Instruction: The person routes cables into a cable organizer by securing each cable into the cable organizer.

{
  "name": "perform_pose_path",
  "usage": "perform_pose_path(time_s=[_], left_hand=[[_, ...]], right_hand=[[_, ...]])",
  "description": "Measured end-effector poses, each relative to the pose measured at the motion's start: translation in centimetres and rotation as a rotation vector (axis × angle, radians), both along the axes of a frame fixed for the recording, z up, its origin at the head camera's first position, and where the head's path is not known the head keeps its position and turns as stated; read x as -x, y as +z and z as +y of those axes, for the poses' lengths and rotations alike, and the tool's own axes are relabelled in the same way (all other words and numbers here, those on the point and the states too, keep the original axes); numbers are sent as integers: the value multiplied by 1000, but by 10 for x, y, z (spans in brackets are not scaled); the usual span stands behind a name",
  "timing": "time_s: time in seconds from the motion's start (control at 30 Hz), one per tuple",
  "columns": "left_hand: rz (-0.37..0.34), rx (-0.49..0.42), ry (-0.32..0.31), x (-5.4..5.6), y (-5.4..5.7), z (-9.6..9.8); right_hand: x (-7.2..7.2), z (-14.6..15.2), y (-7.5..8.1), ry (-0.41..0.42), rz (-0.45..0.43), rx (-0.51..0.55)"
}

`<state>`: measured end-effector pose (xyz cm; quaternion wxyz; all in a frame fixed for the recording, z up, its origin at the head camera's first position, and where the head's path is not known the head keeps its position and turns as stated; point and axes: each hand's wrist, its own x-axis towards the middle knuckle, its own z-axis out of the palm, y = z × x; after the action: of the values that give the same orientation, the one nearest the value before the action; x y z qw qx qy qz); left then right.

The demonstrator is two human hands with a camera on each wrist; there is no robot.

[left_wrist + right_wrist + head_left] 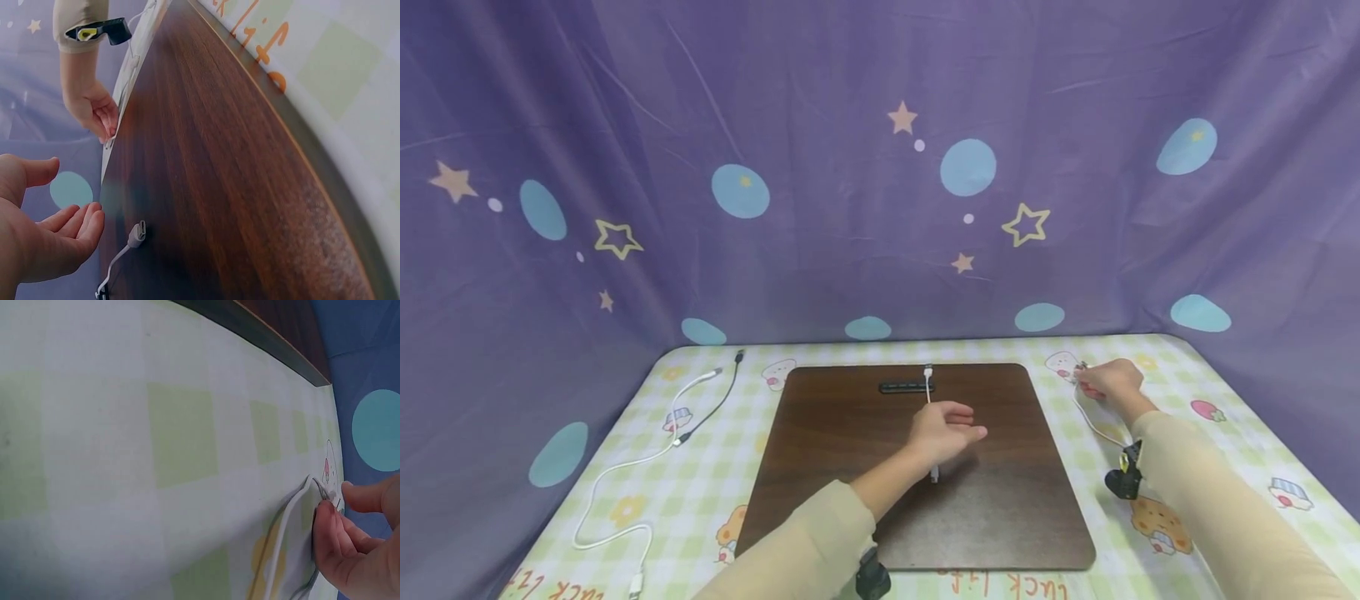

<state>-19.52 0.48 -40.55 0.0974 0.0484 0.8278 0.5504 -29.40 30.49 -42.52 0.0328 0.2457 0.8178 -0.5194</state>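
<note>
"How are our hands?"
"Our left hand (943, 433) hangs relaxed, holding nothing, above a white cable (934, 474) on the board (1000, 517); a black strip (895, 388) lies just beyond. Farther right, our right hand (1112, 387) pinches a cord (1092, 427)."
"Which step?"
"Straightening cords, we'd guess; next calls for laying that end flat."

We are wearing long cream sleeves (1213, 492) and black wrist cameras (872, 577), the right one bearing a yellow patch (87, 33).

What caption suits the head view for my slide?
Left hand open above a brown board, right hand handling a white cable beside it.
</note>
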Motion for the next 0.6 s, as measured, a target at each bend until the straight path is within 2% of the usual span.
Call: perform_pose_path(time_s=[0.13, 0.27, 0.47, 0.6], left_hand=[[0, -2, 3, -2, 1, 3], [-1, -8, 1, -4, 1, 5], [9, -9, -7, -6, 2, 9], [20, -17, -16, -7, 4, 11]], right_hand=[[-4, -3, 1, 22, 13, -235], [-9, -7, 1, 19, 41, -415], [-13, -12, 4, 41, 32, -466], [-10, -14, 4, 42, -12, -428]])
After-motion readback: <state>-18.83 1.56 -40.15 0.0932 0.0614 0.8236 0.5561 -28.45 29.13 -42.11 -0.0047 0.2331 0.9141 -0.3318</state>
